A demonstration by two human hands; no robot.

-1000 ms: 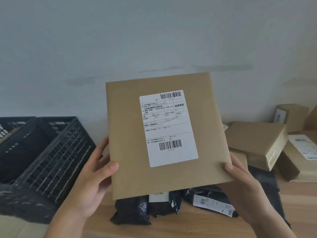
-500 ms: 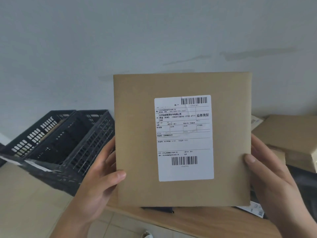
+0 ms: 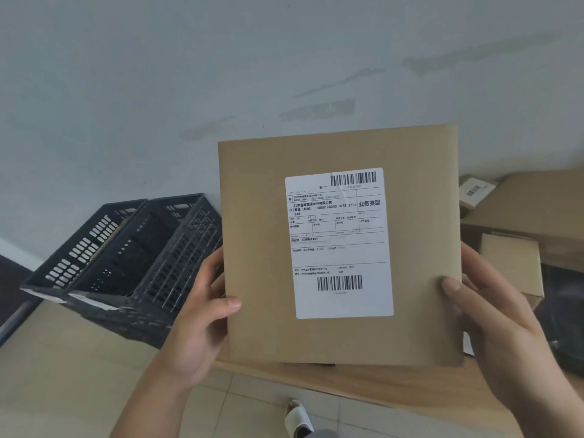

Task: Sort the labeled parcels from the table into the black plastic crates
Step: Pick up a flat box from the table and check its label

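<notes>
Both hands up in front of the camera holding one flat brown parcel (image 3: 259, 248), label side facing the lens, roughly upright. Left hand (image 3: 202, 320) clamps the parcel's left edge: thumb on the front face, other fingers behind. Right hand (image 3: 493, 324) clamps the right edge the same way, thumb tip on the front near the lower right corner. White shipping label (image 3: 339, 243) sits right of centre on the parcel, barcode at top and another at bottom, printed text between. Parcel is in the air above the near edge of the wooden worktop (image 3: 395, 387), not touching it. Two black plastic crates (image 3: 132, 263) sit side by side to the left, lower than the parcel, slotted walls, contents not discernible. More brown parcels (image 3: 518, 263) on the worktop to the right, partly hidden behind the held one; one at the back carries a small barcode label (image 3: 474, 189). Something dark lies at the far right edge, can't tell what. Tiled floor (image 3: 252, 406) below, with a light-coloured shoe (image 3: 298, 418) at the bottom.
</notes>
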